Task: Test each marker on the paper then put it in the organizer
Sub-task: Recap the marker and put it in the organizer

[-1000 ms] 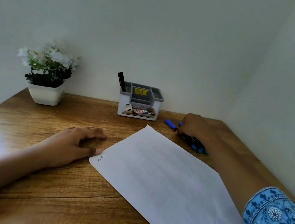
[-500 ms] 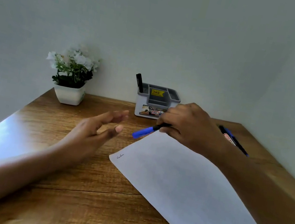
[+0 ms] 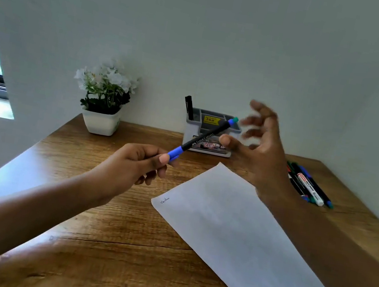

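My left hand [image 3: 140,166] pinches the blue cap end of a black marker with a blue cap [image 3: 203,137], held in the air and slanting up to the right. My right hand [image 3: 260,145] hovers just right of the marker's barrel, fingers spread and blurred, holding nothing. A white sheet of paper [image 3: 248,250] lies on the desk below, with a small scribble near its left corner. The grey and white organizer [image 3: 210,132] stands at the back by the wall with one black marker [image 3: 189,107] upright in its left slot. Several more markers [image 3: 310,186] lie on the desk at the right.
A white pot with white flowers [image 3: 104,100] stands at the back left of the wooden desk [image 3: 115,244]. Walls close in behind and on the right. A window shows at the far left.
The blue-capped marker passed from my right hand to my left, which rose off the desk and closed on its cap. My right hand let go and opened.
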Motion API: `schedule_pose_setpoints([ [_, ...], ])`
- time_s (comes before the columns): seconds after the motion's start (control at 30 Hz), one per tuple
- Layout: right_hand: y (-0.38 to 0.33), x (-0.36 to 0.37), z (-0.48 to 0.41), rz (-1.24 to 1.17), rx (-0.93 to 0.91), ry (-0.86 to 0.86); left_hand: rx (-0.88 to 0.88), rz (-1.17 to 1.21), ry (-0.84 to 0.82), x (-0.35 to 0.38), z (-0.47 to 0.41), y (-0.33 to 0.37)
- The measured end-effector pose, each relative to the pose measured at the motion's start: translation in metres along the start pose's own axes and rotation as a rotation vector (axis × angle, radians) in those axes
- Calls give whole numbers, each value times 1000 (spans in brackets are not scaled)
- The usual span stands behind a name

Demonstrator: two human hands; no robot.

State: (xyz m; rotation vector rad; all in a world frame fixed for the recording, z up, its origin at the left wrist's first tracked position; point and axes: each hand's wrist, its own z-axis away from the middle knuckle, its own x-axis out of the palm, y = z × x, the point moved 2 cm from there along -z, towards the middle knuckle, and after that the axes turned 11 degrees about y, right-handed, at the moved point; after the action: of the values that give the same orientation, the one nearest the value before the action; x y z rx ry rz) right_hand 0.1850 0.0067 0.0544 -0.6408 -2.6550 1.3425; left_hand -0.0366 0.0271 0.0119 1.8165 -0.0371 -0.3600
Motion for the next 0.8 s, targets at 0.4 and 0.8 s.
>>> schedule_pose_setpoints([
  [0.4, 7, 32, 24, -168, 421, -209, -123, 75, -146, 10, 0, 1],
  [0.8, 1, 52, 25, -223, 491, 62, 144, -219, 51, 6, -6, 9],
])
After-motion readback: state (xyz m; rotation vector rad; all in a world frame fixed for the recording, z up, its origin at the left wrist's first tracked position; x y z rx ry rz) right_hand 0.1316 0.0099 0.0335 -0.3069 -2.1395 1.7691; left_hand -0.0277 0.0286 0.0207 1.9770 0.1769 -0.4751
